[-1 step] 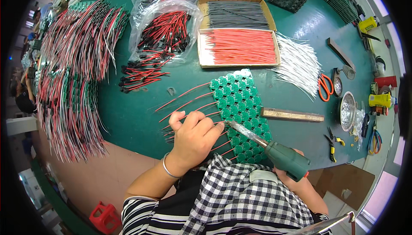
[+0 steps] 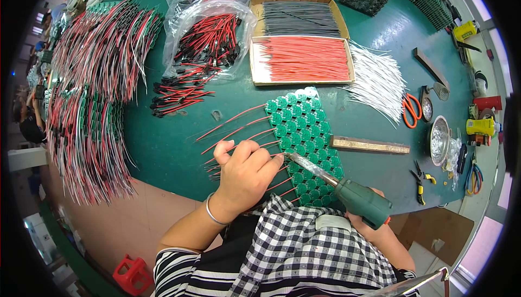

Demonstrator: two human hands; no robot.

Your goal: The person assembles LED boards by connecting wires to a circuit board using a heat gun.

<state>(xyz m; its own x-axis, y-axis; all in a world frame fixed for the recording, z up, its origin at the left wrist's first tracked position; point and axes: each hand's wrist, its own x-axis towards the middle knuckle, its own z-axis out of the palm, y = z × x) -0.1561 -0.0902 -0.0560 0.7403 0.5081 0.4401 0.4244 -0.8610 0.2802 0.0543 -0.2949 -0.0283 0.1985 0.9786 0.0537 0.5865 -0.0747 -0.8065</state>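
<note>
Tabletop [image 2: 163,145]: L hand [image 2: 244,172] pinches wire [image 2: 283,153], R hand [image 2: 364,229] grips iron [image 2: 359,202]; I see PCB [image 2: 305,130] wired at 9 o'clock edge, rest bare.

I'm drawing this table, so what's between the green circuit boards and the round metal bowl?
In the head view, a long brown bar lies between the green circuit boards and the metal bowl, its left end close beside the boards.
</note>
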